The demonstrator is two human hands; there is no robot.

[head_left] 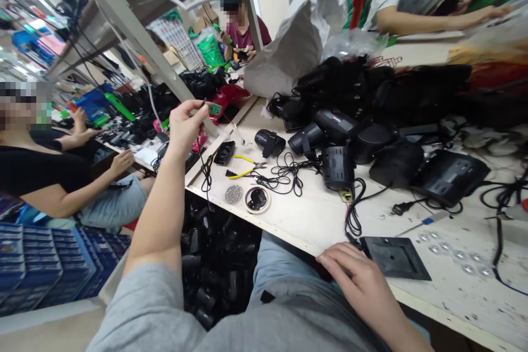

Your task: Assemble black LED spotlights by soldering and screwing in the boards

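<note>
The left hand [185, 129] pinches a small green circuit board [214, 110] in its fingertips, raised above the desk [289, 225] edge, its long side roughly level and pointing right. Thin black wires [205, 176] dangle below. The open right hand [363, 286] rests beside a black plastic plate [396, 258], fingertips touching it.

Left hand [186, 130] raised, fingers [197, 108] pinched, right hand [358, 280] lying palm-down

On the tabletop [289, 225], pliers [243, 166] lie left of a tangled cable [284, 176]; a round dish [257, 199] sits in front of them; plastic housings [338, 126] are heaped behind; a screwdriver [424, 221] lies right, near a flat plate [395, 257].
</note>
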